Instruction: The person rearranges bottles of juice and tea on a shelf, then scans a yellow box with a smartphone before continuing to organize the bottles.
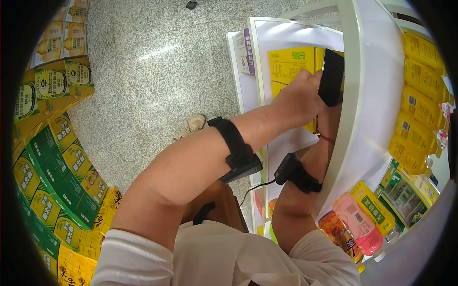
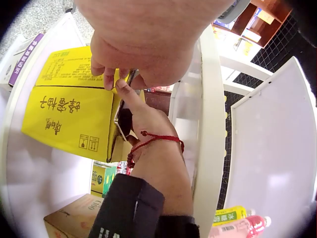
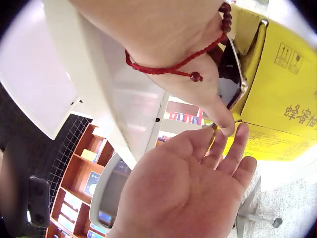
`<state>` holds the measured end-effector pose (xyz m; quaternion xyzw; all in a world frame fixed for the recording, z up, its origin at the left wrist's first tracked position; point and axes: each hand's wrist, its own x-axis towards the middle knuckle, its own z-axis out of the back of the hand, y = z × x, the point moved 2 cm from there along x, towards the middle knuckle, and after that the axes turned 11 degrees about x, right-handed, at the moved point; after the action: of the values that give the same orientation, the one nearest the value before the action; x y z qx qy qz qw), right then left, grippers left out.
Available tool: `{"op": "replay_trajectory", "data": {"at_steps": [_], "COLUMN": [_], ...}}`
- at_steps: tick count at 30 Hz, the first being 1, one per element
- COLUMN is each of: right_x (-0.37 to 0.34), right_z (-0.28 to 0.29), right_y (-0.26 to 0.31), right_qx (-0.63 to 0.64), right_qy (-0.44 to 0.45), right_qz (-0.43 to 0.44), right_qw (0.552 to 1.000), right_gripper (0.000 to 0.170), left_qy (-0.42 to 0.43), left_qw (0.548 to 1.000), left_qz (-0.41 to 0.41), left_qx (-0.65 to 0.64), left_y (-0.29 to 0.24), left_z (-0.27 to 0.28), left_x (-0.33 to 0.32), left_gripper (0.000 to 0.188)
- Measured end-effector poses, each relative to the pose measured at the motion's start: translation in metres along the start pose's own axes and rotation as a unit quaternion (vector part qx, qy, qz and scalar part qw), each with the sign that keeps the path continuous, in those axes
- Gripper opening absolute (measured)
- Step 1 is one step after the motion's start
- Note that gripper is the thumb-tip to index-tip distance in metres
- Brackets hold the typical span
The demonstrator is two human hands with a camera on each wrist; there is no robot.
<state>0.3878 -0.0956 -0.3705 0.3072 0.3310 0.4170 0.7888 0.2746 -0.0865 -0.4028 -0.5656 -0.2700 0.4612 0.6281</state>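
Two hands: my right hand (image 2: 147, 119) has the phone (image 1: 330, 78) clamped, thumb over its edge; my left hand (image 3: 188, 183) meets its far end, and I can't tell whether those fingers pinch anything.
Phone: right beside the yellow box (image 2: 69, 119); contact I can't confirm.
Phone handling: I'd brace it right-handed, guide lightly with the left fingertips, and avoid leaning on the cardboard, which could dent.
Yellow box: inside the white shelf unit (image 1: 377, 95); contents hidden from me.
Brown carton (image 2: 74, 215): lower down, inside unseen.
Pink bottle (image 1: 355, 221): white-capped, apparently pink-filled.
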Motion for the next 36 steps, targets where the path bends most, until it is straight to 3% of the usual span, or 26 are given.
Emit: {"op": "replay_trajectory", "data": {"at_steps": [9, 36], "right_x": [0.005, 0.0], "right_z": [0.009, 0.003], "right_y": [-0.015, 0.0], "right_qx": [-0.013, 0.087], "right_qy": [-0.01, 0.043], "right_qz": [0.072, 0.093], "right_qw": [0.997, 0.991], "right_gripper": [0.064, 0.059], "left_qy": [0.013, 0.015], "left_qw": [1.0, 0.999], "left_qz": [-0.001, 0.011], "left_qx": [-0.01, -0.027], "left_y": [0.002, 0.001], "left_z": [0.0, 0.001], "left_x": [0.002, 0.003], "left_gripper": [0.051, 0.056]}}
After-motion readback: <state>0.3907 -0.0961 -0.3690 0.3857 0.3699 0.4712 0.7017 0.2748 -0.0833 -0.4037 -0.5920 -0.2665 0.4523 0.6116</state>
